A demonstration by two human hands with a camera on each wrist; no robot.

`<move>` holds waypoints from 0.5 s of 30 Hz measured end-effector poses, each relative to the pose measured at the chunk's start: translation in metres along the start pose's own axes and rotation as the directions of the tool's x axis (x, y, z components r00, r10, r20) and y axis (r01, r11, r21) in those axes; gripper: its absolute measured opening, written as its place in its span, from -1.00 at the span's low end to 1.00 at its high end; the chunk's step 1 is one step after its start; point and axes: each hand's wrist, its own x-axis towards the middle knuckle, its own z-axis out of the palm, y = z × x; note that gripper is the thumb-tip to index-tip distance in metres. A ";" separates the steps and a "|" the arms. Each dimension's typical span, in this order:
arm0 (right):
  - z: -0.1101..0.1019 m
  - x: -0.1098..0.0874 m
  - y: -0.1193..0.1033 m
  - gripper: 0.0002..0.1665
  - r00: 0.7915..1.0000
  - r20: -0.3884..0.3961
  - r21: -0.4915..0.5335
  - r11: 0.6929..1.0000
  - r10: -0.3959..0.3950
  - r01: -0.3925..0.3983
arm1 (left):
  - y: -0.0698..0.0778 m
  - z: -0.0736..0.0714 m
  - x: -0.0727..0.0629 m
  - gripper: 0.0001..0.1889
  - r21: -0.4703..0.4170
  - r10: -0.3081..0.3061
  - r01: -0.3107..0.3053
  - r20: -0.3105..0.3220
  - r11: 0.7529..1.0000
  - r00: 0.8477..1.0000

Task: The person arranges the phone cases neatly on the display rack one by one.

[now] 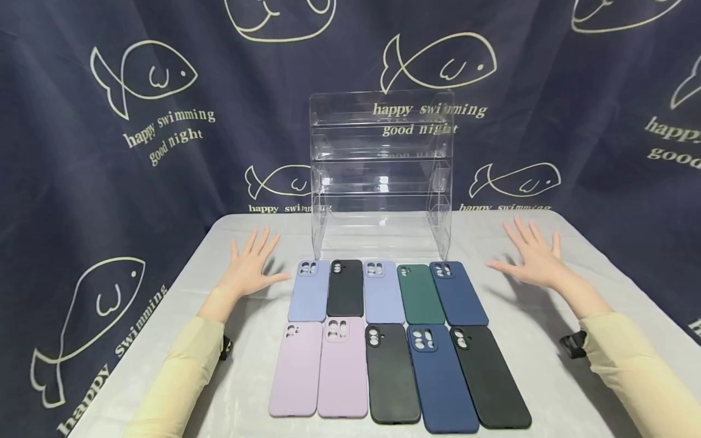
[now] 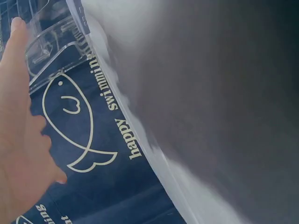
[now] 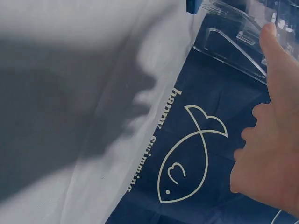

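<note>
Several phone cases lie in two rows on the white table. The far row runs from a light blue case [image 1: 309, 298] at the left, through a black one [image 1: 345, 292], another light blue one and a green one [image 1: 423, 298], to a dark blue case [image 1: 462, 298]. Nearer are two lilac cases, then black, dark blue and black ones. My left hand [image 1: 249, 267], fingers spread, is left of the far row, its thumb toward the light blue case. On the right my right hand [image 1: 533, 258] also has spread fingers, thumb toward the dark blue case. Both hold nothing.
Behind the cases stands a clear acrylic tiered rack [image 1: 381, 176]. A dark blue curtain [image 1: 208, 170] with fish drawings and lettering hangs around the table's back and sides. The white cloth of the table [image 1: 246, 365] carries shadows of the hands.
</note>
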 end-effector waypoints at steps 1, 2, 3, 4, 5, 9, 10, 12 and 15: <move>-0.002 0.000 0.000 0.19 1.000 -0.002 0.017 1.000 -0.007 0.007 | 0.000 -0.001 0.001 0.03 -0.013 0.006 -0.006 -0.011 1.000 1.000; -0.003 0.000 -0.001 0.19 1.000 -0.006 0.035 0.999 -0.019 0.019 | 0.000 -0.003 0.002 0.01 -0.027 0.014 -0.014 -0.024 1.000 1.000; -0.004 0.000 -0.001 0.18 1.000 -0.008 0.054 0.998 -0.029 0.029 | 0.000 -0.004 0.003 -0.01 -0.050 0.020 -0.022 -0.038 0.999 0.999; -0.005 0.000 -0.001 0.17 0.999 -0.010 0.082 0.996 -0.041 0.042 | 0.000 -0.004 0.003 -0.03 -0.081 0.025 -0.029 -0.053 0.996 0.998; -0.006 -0.001 -0.001 0.16 0.998 -0.013 0.105 0.993 -0.056 0.057 | 0.000 -0.005 0.004 -0.06 -0.114 0.025 -0.032 -0.061 0.993 0.998; -0.008 -0.006 -0.003 0.12 0.995 -0.023 0.208 0.973 -0.101 0.103 | -0.001 -0.005 0.007 -0.16 -0.252 0.011 -0.032 -0.084 0.967 0.996; -0.009 -0.008 -0.004 0.10 0.994 -0.030 0.227 0.967 -0.110 0.114 | -0.001 -0.005 0.009 -0.19 -0.284 0.004 -0.030 -0.091 0.958 0.996; -0.009 -0.012 -0.007 0.04 0.990 -0.053 0.247 0.959 -0.131 0.140 | -0.001 -0.006 0.014 -0.26 -0.351 -0.018 -0.019 -0.100 0.936 0.995; -0.008 -0.019 -0.013 -0.09 0.982 -0.094 0.258 0.949 -0.163 0.182 | 0.003 -0.009 0.023 -0.34 -0.451 -0.066 0.012 -0.104 0.893 0.992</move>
